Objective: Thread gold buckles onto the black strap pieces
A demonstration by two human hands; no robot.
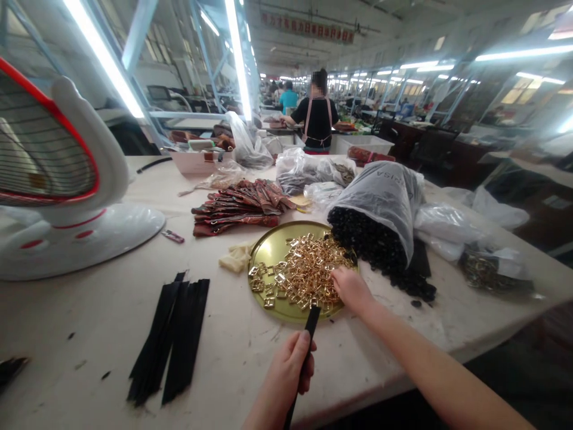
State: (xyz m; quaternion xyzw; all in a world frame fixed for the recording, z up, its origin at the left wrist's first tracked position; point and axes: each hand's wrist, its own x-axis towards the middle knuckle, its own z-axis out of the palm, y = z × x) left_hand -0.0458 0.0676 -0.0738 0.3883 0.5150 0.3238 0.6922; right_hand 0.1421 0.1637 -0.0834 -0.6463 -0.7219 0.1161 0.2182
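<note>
My left hand (293,363) is closed around a narrow black strap (312,322), which slants up toward the tray with its lower end running down below my fist. A gold buckle (314,304) shows at the strap's upper tip; whether it is threaded on, I cannot tell. At the right side of a heap of gold buckles (308,269), my right hand (351,288) reaches in with fingers drawn together, and its fingertips are partly hidden among the metal. The heap lies on a round gold tray (280,239). Two bundles of black straps (185,340) rest on the table to the left.
A white fan (94,233) with a red rim stands at left. Behind the tray lie folded patterned strips (242,206). A plastic bag (380,194) spills small black pieces (362,236) beside the tray. More clear bags (452,224) sit at right. A person (317,116) stands beyond the table.
</note>
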